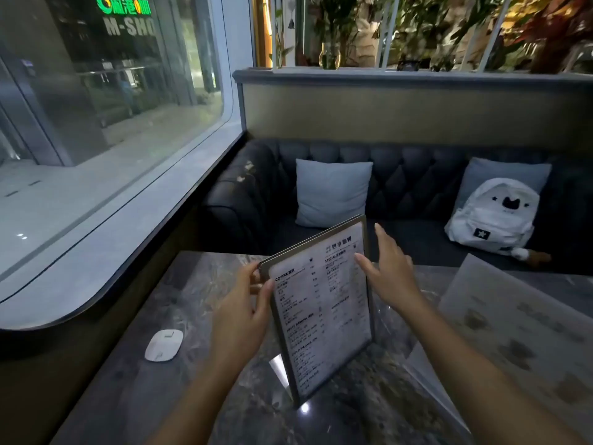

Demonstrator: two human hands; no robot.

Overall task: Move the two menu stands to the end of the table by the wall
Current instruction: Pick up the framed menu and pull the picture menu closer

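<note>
Grey marble tabletop, one menu stand in hand

Grey-veined tabletop (199, 316) carries a framed menu stand (321, 313) standing tilted near its middle. The left hand (244, 313) has its grip closed on the frame's left edge, thumb in front and fingers behind. The right hand (388, 271) is spread open at the upper right edge (fingertips touching or just off it, I cannot tell). A second menu stand (526, 329) lies at the right. A white puck (163, 345) sits towards the window side
</note>
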